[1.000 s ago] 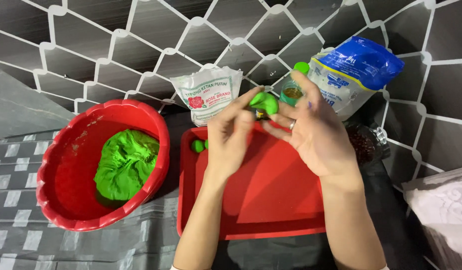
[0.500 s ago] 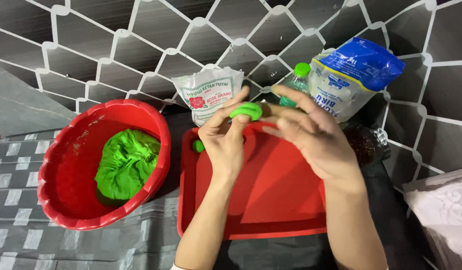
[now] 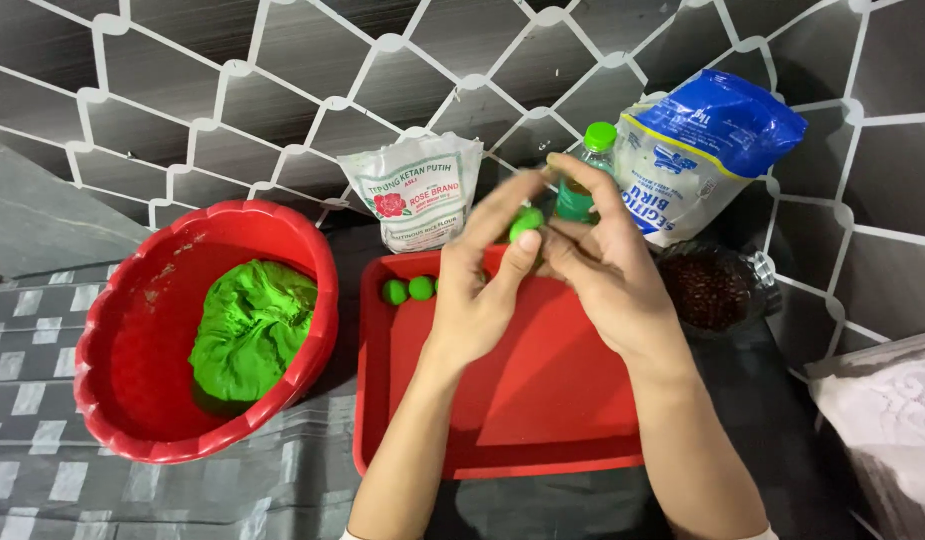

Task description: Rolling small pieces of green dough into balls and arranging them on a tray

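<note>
While both hands meet above the far edge of the red tray (image 3: 543,400), one small piece of green dough (image 3: 527,223) sits pinched between them: the left hand (image 3: 480,290) presses its thumb and fingertips against the lump from below and the side, and the right hand (image 3: 603,265) closes its fingers over it from the other side, so each grip is clamped on that same piece. Only the top of the lump shows between the fingers. On the tray, just left of the left hand, lie two green dough balls (image 3: 408,291), touching each other near the tray's back rim; a third may be tucked behind the hand, but I cannot tell. To the left of the tray stands one red scalloped bowl (image 3: 113,330) with one large crumpled mass of green dough (image 3: 251,330) inside it, leaning toward the bowl's right wall. Against the tiled wall at the back stand two bags: one white flour bag (image 3: 413,195) behind the tray, and one blue-and-white bag (image 3: 698,150) to the right. Between them rises one small bottle with a green cap (image 3: 593,150), partly hidden by the right hand's fingers. One clear glass bowl of dark brown bits (image 3: 708,290) sits just right of the tray. Everything rests on a desk (image 3: 163,500) covered with a grey checked cloth.
</note>
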